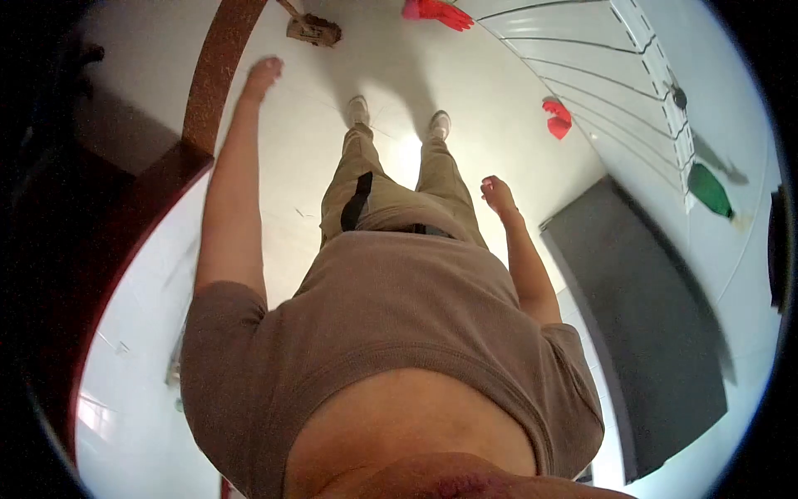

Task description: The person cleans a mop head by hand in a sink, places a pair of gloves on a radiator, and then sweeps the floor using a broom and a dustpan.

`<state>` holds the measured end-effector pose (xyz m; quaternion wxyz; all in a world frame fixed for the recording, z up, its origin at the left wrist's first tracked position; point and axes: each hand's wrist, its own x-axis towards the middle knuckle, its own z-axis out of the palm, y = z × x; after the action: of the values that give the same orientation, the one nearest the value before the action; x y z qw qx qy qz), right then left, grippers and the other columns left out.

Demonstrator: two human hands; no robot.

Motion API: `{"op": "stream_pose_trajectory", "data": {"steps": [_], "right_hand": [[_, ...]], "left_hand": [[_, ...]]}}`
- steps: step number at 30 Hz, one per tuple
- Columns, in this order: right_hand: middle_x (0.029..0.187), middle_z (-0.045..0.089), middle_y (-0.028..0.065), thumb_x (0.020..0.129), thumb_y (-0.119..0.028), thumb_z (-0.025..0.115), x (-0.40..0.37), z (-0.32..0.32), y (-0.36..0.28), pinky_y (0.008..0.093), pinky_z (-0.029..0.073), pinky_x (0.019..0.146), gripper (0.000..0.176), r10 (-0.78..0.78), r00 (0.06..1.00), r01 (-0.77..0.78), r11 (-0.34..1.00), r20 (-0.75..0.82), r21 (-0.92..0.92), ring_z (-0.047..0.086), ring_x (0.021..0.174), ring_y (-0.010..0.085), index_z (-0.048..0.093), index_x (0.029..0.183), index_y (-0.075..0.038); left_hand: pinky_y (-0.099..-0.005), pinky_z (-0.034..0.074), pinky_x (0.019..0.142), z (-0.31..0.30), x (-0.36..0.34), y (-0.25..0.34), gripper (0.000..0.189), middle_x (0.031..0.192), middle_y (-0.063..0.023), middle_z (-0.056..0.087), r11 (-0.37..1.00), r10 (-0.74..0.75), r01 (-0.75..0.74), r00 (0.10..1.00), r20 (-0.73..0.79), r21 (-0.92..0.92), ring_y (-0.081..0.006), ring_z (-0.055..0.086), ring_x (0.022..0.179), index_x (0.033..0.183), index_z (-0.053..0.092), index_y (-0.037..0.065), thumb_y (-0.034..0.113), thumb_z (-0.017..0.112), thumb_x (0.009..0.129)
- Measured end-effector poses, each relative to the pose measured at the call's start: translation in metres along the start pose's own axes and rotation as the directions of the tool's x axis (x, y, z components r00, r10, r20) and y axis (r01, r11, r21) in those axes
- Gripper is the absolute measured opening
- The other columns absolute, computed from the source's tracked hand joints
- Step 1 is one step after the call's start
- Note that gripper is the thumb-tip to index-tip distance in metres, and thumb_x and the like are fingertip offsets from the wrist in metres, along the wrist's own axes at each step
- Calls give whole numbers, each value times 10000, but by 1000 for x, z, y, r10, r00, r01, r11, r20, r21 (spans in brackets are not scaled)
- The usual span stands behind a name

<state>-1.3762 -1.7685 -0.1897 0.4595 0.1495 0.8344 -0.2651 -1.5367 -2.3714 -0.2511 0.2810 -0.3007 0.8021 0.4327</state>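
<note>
My left hand (264, 76) hangs out at my left side with its fingers loosely curled, slightly blurred, and no object shows in it. Near it, beyond the fingers, a brush head (314, 32) on a stick lies on or just over the pale floor. At my right side my right hand (499, 195) is also curled, its thumb near the fingers, with nothing visible inside. Neither hand touches anything that I can see. A red rubber glove (440, 12) is at the top, and another red glove-like piece (557, 119) appears ahead of my right hand.
A brown door frame (214, 83) stands close on my left. To the right is a large dark grey panel or box (640, 333). White wire racking (657, 75) and a green bottle (709, 190) are along the right wall. My shoes (357, 112) stand on the pale floor (291, 166).
</note>
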Motion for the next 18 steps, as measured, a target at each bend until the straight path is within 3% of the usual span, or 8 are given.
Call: {"op": "stream_pose_trajectory", "data": {"steps": [1, 2, 4, 6, 10, 13, 16, 18], "right_hand": [[836, 628, 128, 804, -173, 512, 26, -10, 14, 324, 490, 640, 277, -76, 997, 74, 994, -23, -82, 621, 664, 210, 564, 1009, 6], [800, 629, 121, 793, -168, 523, 48, -19, 34, 326, 491, 620, 262, -151, 988, 143, 975, -30, -172, 616, 653, 212, 568, 991, -2], [871, 625, 185, 801, -212, 513, 53, -63, -4, 392, 467, 761, 219, -58, 996, 46, 987, -70, -155, 595, 868, 338, 595, 929, -55], [763, 620, 110, 796, -162, 531, 105, -91, 35, 310, 490, 581, 219, -283, 956, 238, 900, -76, -364, 604, 636, 198, 571, 954, -16], [765, 615, 102, 791, -150, 551, 169, -109, 48, 315, 492, 568, 179, -234, 967, 206, 952, -102, -226, 608, 657, 190, 573, 920, -28], [834, 629, 182, 791, -188, 517, 202, -116, 33, 391, 478, 735, 185, -261, 965, 239, 841, 22, -485, 602, 822, 339, 593, 876, -42], [875, 629, 179, 788, -190, 526, 240, -95, 12, 387, 478, 742, 184, -308, 946, 320, 842, 100, -435, 601, 841, 331, 592, 877, -44], [817, 629, 150, 762, -182, 560, 323, -69, 55, 367, 491, 699, 182, -683, 678, 674, 432, 271, -599, 601, 733, 288, 590, 888, -55]], "left_hand": [[-302, 442, 642, 27, -17, -30, 293, 775, -24, 595, 998, 54, -55, 998, -19, -35, -140, 535, 702, 965, 617, 78, 325, 552, 821], [-303, 441, 604, 61, -25, -80, 244, 732, -13, 594, 994, -60, 63, 998, 34, -92, -145, 545, 666, 905, 623, 88, 301, 548, 815], [-301, 443, 618, 119, -54, -138, 174, 816, 0, 606, 994, 75, -82, 993, 91, 72, -136, 562, 714, 932, 597, 95, 209, 513, 830], [-308, 453, 622, 165, -137, -94, 188, 840, -22, 620, 853, -340, 384, 922, 183, -353, -141, 581, 735, 979, 583, 96, 187, 540, 820], [-299, 468, 648, 234, -176, -79, 277, 901, -51, 627, 802, -396, 449, 893, 212, -394, -152, 600, 778, 1060, 557, 85, 232, 569, 825], [-299, 473, 684, 277, -164, -60, 334, 915, -75, 626, 866, -292, 347, 936, 199, -361, -166, 605, 802, 1095, 552, 44, 251, 567, 833], [-317, 459, 778, 307, -139, -46, 310, 957, -116, 620, 897, -257, 294, 955, 151, -329, -210, 591, 871, 1066, 566, 19, 241, 542, 851], [-324, 451, 811, 326, -123, -36, 281, 972, -118, 620, 897, -223, 255, 966, 130, -360, -213, 583, 913, 1059, 562, 14, 211, 531, 861]]}}
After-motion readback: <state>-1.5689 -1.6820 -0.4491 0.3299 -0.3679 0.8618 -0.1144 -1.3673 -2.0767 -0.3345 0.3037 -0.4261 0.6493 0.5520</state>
